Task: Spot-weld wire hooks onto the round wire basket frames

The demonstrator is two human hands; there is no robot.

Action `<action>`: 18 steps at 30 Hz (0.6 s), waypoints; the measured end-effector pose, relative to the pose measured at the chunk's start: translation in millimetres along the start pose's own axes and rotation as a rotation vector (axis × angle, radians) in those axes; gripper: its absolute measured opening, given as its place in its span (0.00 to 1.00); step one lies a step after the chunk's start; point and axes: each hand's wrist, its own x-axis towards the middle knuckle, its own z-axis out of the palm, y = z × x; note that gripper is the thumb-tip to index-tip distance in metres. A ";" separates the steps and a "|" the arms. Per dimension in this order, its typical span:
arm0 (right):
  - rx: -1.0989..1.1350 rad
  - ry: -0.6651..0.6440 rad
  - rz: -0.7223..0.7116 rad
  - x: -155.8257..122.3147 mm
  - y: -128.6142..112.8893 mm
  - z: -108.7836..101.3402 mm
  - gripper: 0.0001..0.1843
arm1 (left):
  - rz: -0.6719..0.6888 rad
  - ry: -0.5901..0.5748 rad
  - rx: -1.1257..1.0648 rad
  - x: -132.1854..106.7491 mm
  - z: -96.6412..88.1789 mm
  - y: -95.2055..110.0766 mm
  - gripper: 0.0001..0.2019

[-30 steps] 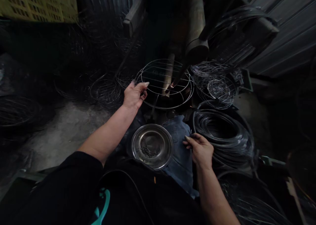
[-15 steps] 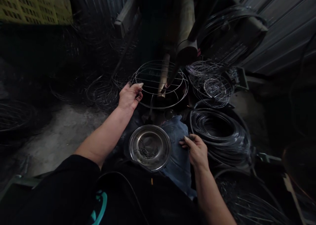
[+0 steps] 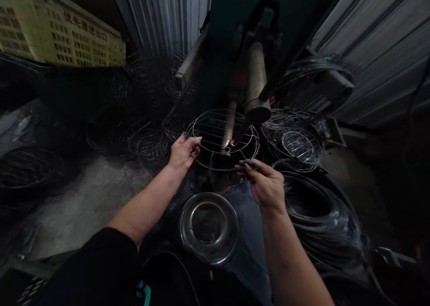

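Observation:
My left hand (image 3: 185, 152) pinches the left edge of a round wire rack (image 3: 215, 140) with straight cross wires. The rack lies level around a lower metal rod (image 3: 230, 124), beneath a thick cylinder (image 3: 257, 75) with a slanted bar. At the rack's front right, my right hand (image 3: 265, 180) pinches a short piece of wire (image 3: 243, 154), its tip close to the rim; whether they touch I cannot tell. On my lap sits a shiny metal bowl (image 3: 233, 216) with thin wire pieces inside.
Finished-looking wire racks (image 3: 297, 142) are stacked at right, above a thick wire coil (image 3: 322, 221). More wire racks (image 3: 148, 142) lie at left. A yellow crate (image 3: 90, 44) stands at upper left, and a wooden bar (image 3: 191, 62) juts near the machine.
My right hand has moved up and forward from beside my lap to the rack's front right edge. My left hand keeps hold of the rack. The camera view has tilted up.

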 end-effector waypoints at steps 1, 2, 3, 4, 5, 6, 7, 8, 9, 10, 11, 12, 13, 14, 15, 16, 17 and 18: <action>-0.007 -0.004 0.000 3.7 0.3 7.6 0.12 | 0.005 -0.012 0.003 0.9 -0.1 0.5 0.24; -0.031 -0.002 0.013 5.9 1.4 13.4 0.13 | 0.014 -0.020 0.008 1.6 0.2 0.9 0.24; -0.070 0.001 0.038 6.9 2.9 17.5 0.13 | 0.025 -0.023 0.016 2.0 0.7 1.3 0.23; -0.118 0.008 0.067 7.0 4.3 20.1 0.13 | 0.038 -0.024 0.027 2.1 1.4 1.7 0.23; -0.171 0.012 0.099 6.7 5.4 21.6 0.14 | 0.051 -0.021 0.040 1.8 2.3 2.0 0.23; -0.221 0.014 0.128 6.2 6.0 22.6 0.14 | 0.063 -0.021 0.051 1.2 3.3 2.3 0.23; -0.264 0.013 0.152 5.8 6.2 23.3 0.15 | 0.073 -0.024 0.061 0.5 4.3 2.5 0.23; -0.297 0.016 0.163 5.6 6.0 24.0 0.15 | 0.079 -0.027 0.069 -0.2 5.2 2.6 0.23; -0.322 0.027 0.163 5.5 6.0 24.9 0.15 | 0.081 -0.032 0.075 -0.7 5.9 2.8 0.23; -0.334 0.049 0.152 5.4 6.3 26.0 0.15 | 0.082 -0.034 0.077 -0.8 6.3 2.9 0.23; -0.331 0.081 0.129 5.3 7.2 27.2 0.15 | 0.077 -0.034 0.075 -0.5 6.4 3.0 0.24; -0.313 0.114 0.099 5.1 8.9 28.2 0.14 | 0.068 -0.032 0.069 0.3 6.3 3.1 0.24; -0.286 0.139 0.071 4.6 11.2 29.0 0.14 | 0.057 -0.028 0.061 1.4 5.9 3.2 0.24; -0.256 0.153 0.048 4.0 14.1 29.3 0.13 | 0.046 -0.024 0.052 2.9 5.3 3.3 0.25; -0.226 0.155 0.030 3.2 17.3 29.2 0.13 | 0.036 -0.022 0.047 4.6 4.7 3.4 0.25; -0.202 0.151 0.020 2.3 20.4 28.8 0.12 | 0.029 -0.022 0.044 6.4 4.0 3.6 0.25; -0.186 0.143 0.017 1.6 23.3 28.2 0.12 | 0.026 -0.023 0.044 8.2 3.4 3.7 0.26; -0.176 0.140 0.019 1.0 25.7 27.5 0.12 | 0.025 -0.028 0.045 10.0 3.1 3.9 0.26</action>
